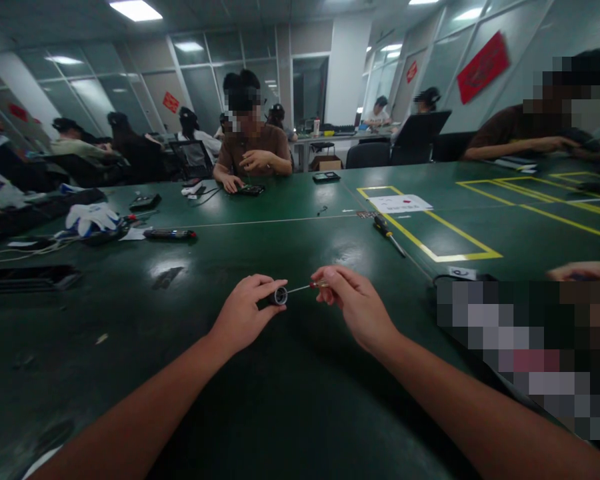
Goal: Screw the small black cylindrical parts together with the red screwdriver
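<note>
The left hand [245, 310] pinches a short, dark, cylindrical part [279, 296] with a pale ring around its open end, between thumb and fingers above the dark green, glossy tabletop [280, 250]. The right hand [355, 300] is closed around the handle of a slim, red-and-clear-handled metal screwdriver [321, 284], whose thin shaft points across to the part; whether its tip touches the ring, enters or passes beside it is too small to tell. Since the part seems braced by the fingertips alone, a sideways push from the right hand could twist it loose and drop it just below the left hand. If the tip slipped off the rim, it could jab the left fingers close by, and a light hold on the handle could let the shaft wander and scratch the ring. As for containers, the part itself looks hollow, its mouth turned toward the wearer, with dark detail inside that cannot be made out. Well to the left of the left hand lies a shallow, black, rectangular tray [35, 279], its contents unclear. Far beyond the right hand, past the table edge, stands a brown cardboard box [326, 163], its inside hidden.
</note>
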`<state>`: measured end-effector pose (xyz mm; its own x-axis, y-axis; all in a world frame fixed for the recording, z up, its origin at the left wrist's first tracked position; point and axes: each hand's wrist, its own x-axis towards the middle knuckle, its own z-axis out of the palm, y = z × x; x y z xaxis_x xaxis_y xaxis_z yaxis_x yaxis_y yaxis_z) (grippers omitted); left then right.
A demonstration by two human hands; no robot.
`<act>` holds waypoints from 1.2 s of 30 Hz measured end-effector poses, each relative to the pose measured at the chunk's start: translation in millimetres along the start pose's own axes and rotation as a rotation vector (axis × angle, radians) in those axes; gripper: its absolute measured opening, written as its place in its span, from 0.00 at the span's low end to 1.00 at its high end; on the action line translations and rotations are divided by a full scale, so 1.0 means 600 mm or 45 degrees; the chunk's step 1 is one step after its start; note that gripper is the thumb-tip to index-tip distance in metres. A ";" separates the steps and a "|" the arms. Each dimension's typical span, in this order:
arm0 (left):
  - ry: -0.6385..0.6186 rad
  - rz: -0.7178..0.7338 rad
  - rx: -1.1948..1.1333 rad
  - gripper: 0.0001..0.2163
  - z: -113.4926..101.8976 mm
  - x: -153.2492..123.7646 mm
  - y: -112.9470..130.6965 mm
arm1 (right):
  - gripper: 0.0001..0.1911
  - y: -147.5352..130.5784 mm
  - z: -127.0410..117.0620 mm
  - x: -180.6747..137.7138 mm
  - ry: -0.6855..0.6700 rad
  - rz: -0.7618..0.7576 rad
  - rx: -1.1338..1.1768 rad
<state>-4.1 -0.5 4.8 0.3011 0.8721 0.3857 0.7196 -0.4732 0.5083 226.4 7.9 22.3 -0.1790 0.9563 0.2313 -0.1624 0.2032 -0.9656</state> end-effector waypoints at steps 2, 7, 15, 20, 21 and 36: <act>-0.004 0.005 0.000 0.21 -0.001 0.000 0.002 | 0.10 0.005 -0.001 0.003 0.059 0.014 0.043; -0.066 0.038 0.035 0.20 0.002 -0.002 0.009 | 0.12 0.020 -0.004 0.012 0.102 0.016 0.094; -0.014 0.115 0.099 0.19 0.002 -0.001 0.012 | 0.18 0.034 -0.020 0.029 0.186 0.457 0.455; -0.012 0.066 0.103 0.20 0.003 -0.001 0.006 | 0.17 0.031 -0.011 0.023 0.234 0.163 0.312; -0.005 0.062 0.099 0.21 0.003 -0.002 0.005 | 0.17 0.030 -0.009 0.021 0.235 0.128 0.283; 0.008 -0.002 0.064 0.21 0.002 -0.002 0.010 | 0.15 0.031 -0.006 0.016 0.169 0.026 0.098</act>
<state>0.5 -4.2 6.2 0.2960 0.8721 0.3897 0.7509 -0.4646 0.4694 225.3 21.6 6.2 -0.0541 0.9805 0.1891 -0.2351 0.1716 -0.9567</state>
